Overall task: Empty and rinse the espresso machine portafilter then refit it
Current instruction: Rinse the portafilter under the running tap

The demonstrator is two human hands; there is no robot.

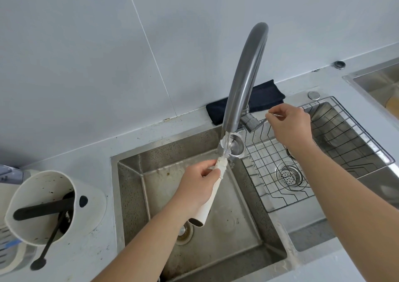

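My left hand (199, 186) grips the white handle of the portafilter (210, 197) over the left sink basin. Its steel basket (235, 146) is tilted up under the mouth of the grey gooseneck tap (244, 76), and water runs over it. My right hand (288, 124) pinches the thin tap lever (262, 120) beside the tap base.
A steel sink (133, 173) has a drain at the bottom. A wire rack (323, 152) sits in the right basin over a strainer (288, 176). A white knock box (43, 208) with a black bar and brush stands at left. A dark cloth (265, 97) lies behind the tap.
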